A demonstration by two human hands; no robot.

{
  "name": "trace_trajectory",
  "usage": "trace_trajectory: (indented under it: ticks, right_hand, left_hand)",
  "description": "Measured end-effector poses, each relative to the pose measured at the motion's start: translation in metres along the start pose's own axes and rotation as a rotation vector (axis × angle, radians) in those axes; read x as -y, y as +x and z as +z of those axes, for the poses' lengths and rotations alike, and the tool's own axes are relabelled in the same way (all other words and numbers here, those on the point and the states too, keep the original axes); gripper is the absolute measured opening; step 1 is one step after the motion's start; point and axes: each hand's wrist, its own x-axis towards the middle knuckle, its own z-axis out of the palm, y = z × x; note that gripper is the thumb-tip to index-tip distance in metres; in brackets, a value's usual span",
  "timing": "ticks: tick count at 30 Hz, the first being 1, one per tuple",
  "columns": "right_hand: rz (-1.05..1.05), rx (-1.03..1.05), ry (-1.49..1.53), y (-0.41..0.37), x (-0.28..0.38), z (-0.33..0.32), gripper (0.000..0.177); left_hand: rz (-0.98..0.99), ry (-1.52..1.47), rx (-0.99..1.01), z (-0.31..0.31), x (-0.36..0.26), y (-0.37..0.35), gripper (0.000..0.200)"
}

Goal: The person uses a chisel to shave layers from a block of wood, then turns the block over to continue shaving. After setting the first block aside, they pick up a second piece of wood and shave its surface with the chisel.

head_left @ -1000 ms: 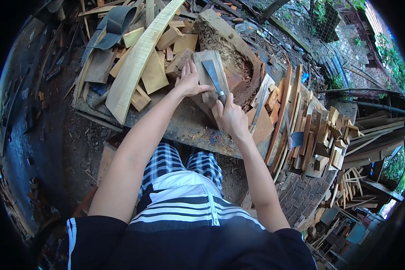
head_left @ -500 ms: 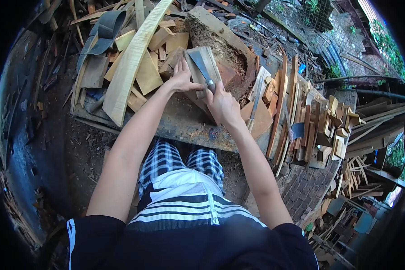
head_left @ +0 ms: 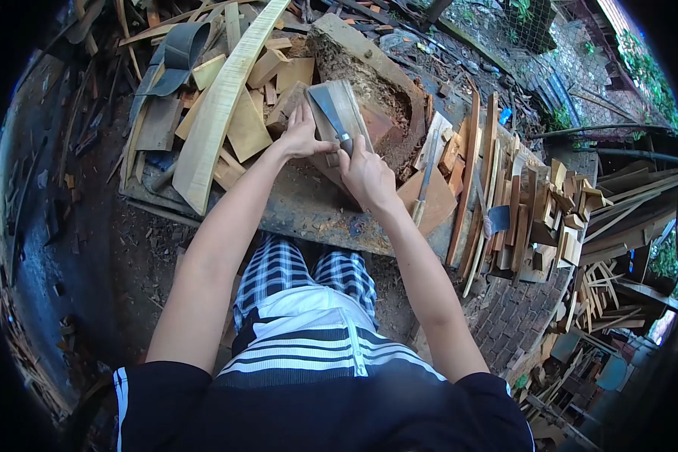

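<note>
A pale wooden block (head_left: 352, 109) lies tilted on the bench, its far end pointing away from me. My left hand (head_left: 301, 137) grips its left side, fingers stretched along the edge and the thumb reaching across the near part. In my right hand (head_left: 368, 175) is the dark handle of a hand tool (head_left: 327, 107) with a broad, flared grey blade and a metal ferrule. The blade lies over the top face of the block; whether its edge is cutting is too small to tell. My left thumb is close to the handle.
A long pale plank (head_left: 222, 105) and loose offcuts (head_left: 248, 132) lie at the left. A rough, hollowed timber (head_left: 410, 98) sits behind the block. On the right are a long narrow blade (head_left: 432, 166), a cleaver-like blade (head_left: 499, 218) and stacked wood strips (head_left: 471, 181).
The tool has shifted slightly left across the block, and more of its dark handle shows. My left hand keeps nearly the same place on the block.
</note>
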Motion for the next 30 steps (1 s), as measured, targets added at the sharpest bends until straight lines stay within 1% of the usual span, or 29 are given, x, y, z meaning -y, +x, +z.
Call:
trace_trajectory:
  ticks: [4,9,11,13,15,17,19,23,26,28,30]
  right_hand:
    - [0.013,0.061,0.030,-0.027,-0.011,-0.004,0.041]
    - [0.014,0.026,0.033,-0.004,-0.001,0.000,0.043]
    - [-0.006,-0.029,0.018,0.005,0.004,0.003,0.043]
    - [-0.001,-0.023,0.025,-0.002,0.002,0.000,0.042]
    - [0.022,0.065,0.046,-0.015,-0.003,-0.004,0.042]
    - [0.014,0.091,0.040,-0.020,-0.003,-0.003,0.042]
    - [0.007,0.046,0.064,-0.014,-0.004,0.004,0.040]
    - [0.003,0.026,0.091,0.004,0.009,0.003,0.038]
    - [-0.004,0.035,0.081,-0.015,0.003,-0.002,0.038]
    - [0.021,0.099,0.044,-0.034,-0.004,-0.007,0.038]
    - [0.014,0.089,0.040,-0.030,-0.001,-0.005,0.038]
  left_hand:
    - [0.012,0.005,0.051,-0.007,0.002,-0.003,0.161]
    - [0.012,0.036,0.128,-0.011,0.000,-0.001,0.164]
    - [0.021,0.051,0.100,-0.007,0.003,0.001,0.163]
    - [0.025,0.036,0.082,-0.006,0.006,0.002,0.163]
    - [0.016,0.036,0.076,-0.007,0.002,-0.001,0.162]
    - [0.004,0.030,0.078,-0.007,0.003,-0.002,0.162]
    - [0.027,0.014,0.063,-0.006,0.003,-0.001,0.165]
    - [0.099,0.008,0.013,-0.005,0.008,0.001,0.163]
    - [0.060,-0.006,0.030,-0.005,0.006,-0.002,0.161]
    - [0.006,-0.026,0.081,-0.004,0.003,-0.005,0.159]
    - [0.017,-0.020,0.063,-0.004,0.004,-0.004,0.159]
